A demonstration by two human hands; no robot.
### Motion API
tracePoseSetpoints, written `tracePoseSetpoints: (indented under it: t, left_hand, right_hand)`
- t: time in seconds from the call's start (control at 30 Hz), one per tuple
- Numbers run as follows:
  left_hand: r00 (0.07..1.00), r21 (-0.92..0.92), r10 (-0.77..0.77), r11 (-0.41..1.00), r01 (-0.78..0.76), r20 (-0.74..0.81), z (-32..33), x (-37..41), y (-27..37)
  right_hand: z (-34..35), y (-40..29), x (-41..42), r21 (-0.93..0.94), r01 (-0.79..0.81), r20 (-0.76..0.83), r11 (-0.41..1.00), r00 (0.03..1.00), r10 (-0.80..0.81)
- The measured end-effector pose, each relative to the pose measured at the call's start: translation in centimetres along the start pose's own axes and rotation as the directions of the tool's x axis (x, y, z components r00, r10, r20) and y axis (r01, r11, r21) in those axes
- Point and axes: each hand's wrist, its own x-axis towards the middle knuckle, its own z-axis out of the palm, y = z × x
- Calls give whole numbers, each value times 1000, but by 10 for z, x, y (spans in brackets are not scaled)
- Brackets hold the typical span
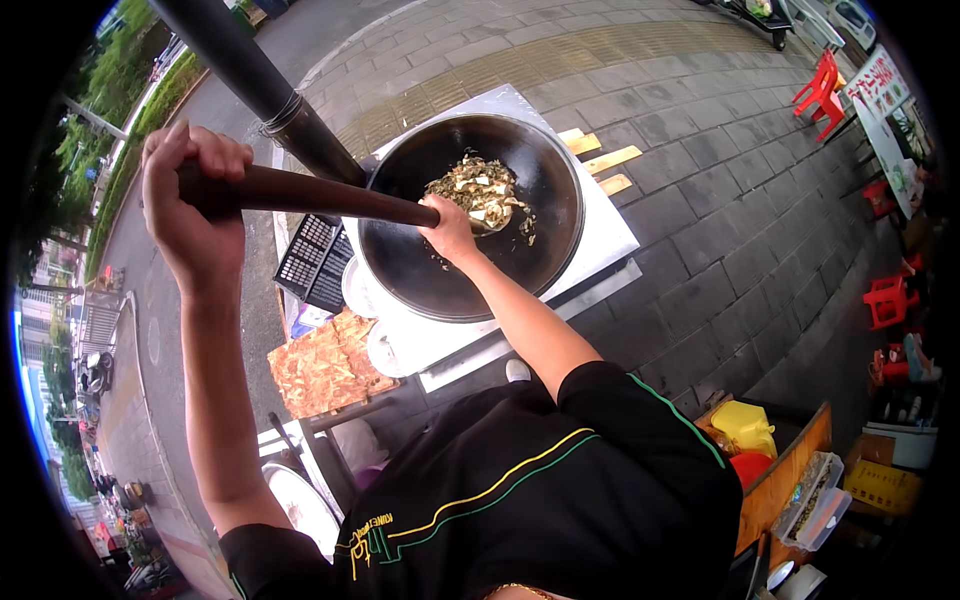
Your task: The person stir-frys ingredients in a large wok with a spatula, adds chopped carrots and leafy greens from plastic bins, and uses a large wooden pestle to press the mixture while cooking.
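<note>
A large dark wok (397,270) sits in a white metal stand (607,232). Chopped greens with pale cubes (472,180) lie in its middle. Both hands hold a long dark wooden handle (322,196) that slants over the wok's rim. My left hand (196,202), raised at picture left, is closed round the handle's thick upper end. Lower down, over the wok, my right hand (450,231) grips its lower end. By that hand a metal ladle or turner head (487,225) touches the food, partly hidden. Which arm is which is judged from the shoulders' places in view.
A black stovepipe (277,97) rises behind the wok. Beside the stand are a black plastic crate (315,259), a chipboard sheet (330,367), white bowls (386,349) and wooden slats (611,160). A wooden box with a yellow container (742,427) stands at lower right, red stools (889,300) farther off.
</note>
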Motion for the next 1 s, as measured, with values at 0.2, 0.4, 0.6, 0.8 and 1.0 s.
tracePoseSetpoints:
  t: [0.2, 0.4, 0.6, 0.8, 1.0]
  left_hand:
    - [1000, 61, 4, 998, -4, 0, -26, -27, 69]
    - [991, 77, 30, 996, -40, 130, -11, -16, 79]
    - [998, 194, 65, 979, -62, -9, -10, -23, 48]
    - [917, 86, 18, 996, 18, -399, -139, -55, 98]
    - [644, 190, -52, 934, 301, -763, -139, -213, 61]
  right_hand:
    - [12, -39, 18, 45, 200, 56, 979, 978, -202]
    - [16, -48, 46, 89, 243, 21, 966, 969, -246]
    - [35, -33, 20, 165, 62, 103, 984, 992, -80]
    - [19, -80, 25, -28, 162, 387, 986, 911, -138]
    - [42, -41, 1, -226, 345, 498, 911, 844, -197]
